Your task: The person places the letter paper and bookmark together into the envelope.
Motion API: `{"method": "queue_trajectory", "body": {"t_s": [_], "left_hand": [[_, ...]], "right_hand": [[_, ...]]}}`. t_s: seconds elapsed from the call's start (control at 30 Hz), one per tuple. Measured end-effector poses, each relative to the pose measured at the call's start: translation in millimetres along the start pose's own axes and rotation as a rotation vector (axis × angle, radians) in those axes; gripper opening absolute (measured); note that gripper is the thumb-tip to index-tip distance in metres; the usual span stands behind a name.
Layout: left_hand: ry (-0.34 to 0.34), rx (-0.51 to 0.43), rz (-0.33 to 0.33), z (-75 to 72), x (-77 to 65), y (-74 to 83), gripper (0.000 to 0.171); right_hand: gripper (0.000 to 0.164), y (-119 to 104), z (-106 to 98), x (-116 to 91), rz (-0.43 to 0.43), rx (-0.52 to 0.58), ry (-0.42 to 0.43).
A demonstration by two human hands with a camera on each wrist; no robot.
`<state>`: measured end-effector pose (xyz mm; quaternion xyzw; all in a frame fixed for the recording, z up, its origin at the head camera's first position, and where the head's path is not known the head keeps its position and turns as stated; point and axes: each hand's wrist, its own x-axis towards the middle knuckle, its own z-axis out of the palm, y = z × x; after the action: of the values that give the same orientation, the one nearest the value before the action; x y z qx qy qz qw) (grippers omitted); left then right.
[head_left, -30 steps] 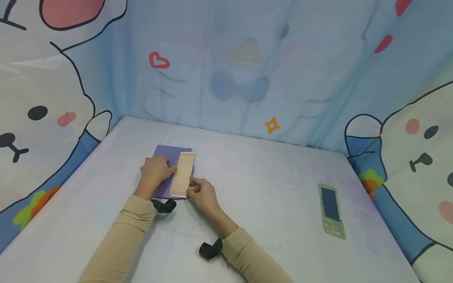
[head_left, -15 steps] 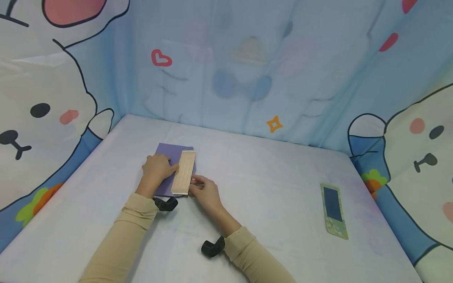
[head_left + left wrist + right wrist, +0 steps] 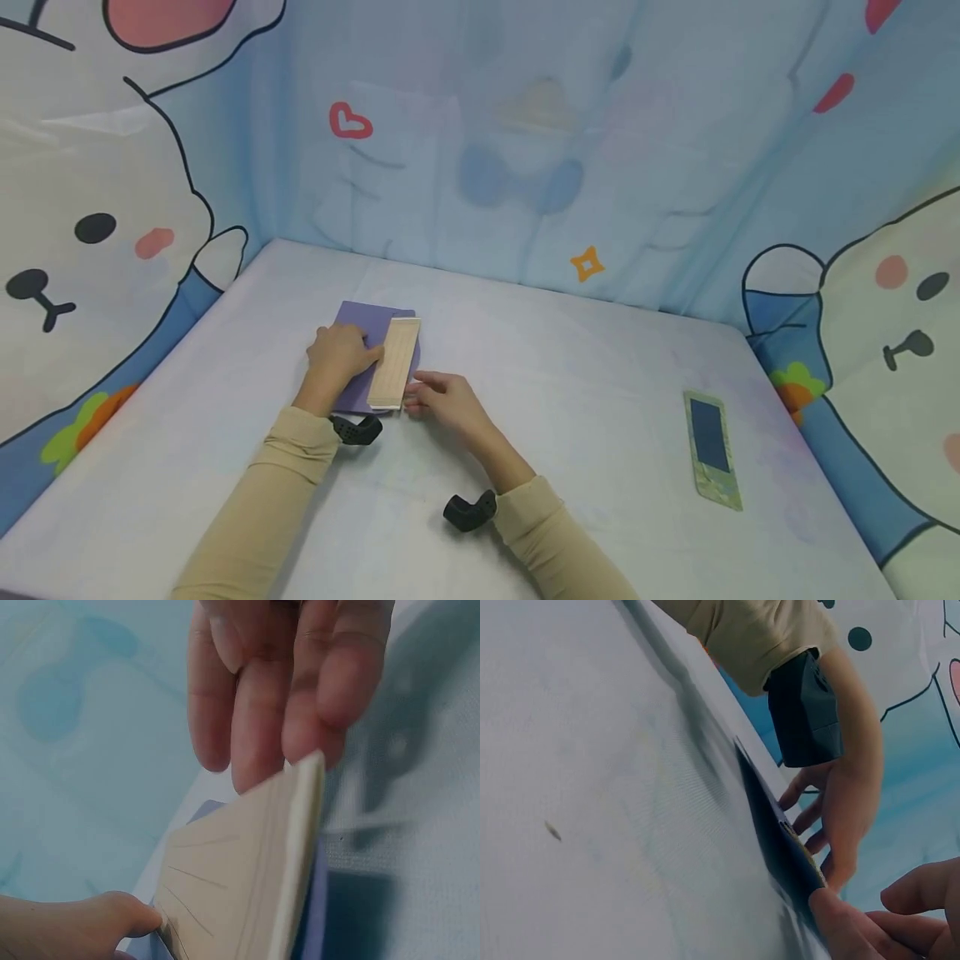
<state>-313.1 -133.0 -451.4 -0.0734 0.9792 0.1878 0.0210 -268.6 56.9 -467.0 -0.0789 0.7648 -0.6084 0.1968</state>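
A flat purple board point(image 3: 362, 314) lies at the left of the table; its exact kind is unclear. A pale wood-grain strip point(image 3: 395, 364) sits along its right side and looks slightly raised in the left wrist view. My left hand point(image 3: 339, 357) holds the board at its left side, fingers bent, with the thumb point(image 3: 124, 913) against the strip's left edge. Beside the lower right edge is my right hand point(image 3: 448, 400), its fingers loosely extended. In the right wrist view one right fingertip point(image 3: 831, 907) meets the board's near edge. The board's underside is mostly hidden.
A green, phone-shaped card point(image 3: 712, 450) with a dark panel lies at the right of the white table point(image 3: 570, 400). Black wrist devices stick out at both cuffs. A printed blue curtain point(image 3: 510, 125) hangs behind and at the sides.
My right hand has loosened from the strip's right edge and shifted slightly right, its fingers straighter. The left hand stays on the board. The whole view has drifted slightly.
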Motion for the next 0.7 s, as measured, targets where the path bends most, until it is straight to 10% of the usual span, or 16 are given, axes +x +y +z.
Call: {"method": "queue_trajectory", "body": {"t_s": [0.47, 0.7], "left_hand": [[0.013, -0.017, 0.007, -1.9, -1.6, 2.2, 0.051], [0.019, -0.024, 0.006, -1.8, -2.1, 1.2, 0.048]], "right_hand": [[0.047, -23.7, 1.3, -22.5, -0.055, -0.18, -0.233], [0.048, -19.4, 14.8, -21.4, -0.203, -0.545, -0.114]]}}
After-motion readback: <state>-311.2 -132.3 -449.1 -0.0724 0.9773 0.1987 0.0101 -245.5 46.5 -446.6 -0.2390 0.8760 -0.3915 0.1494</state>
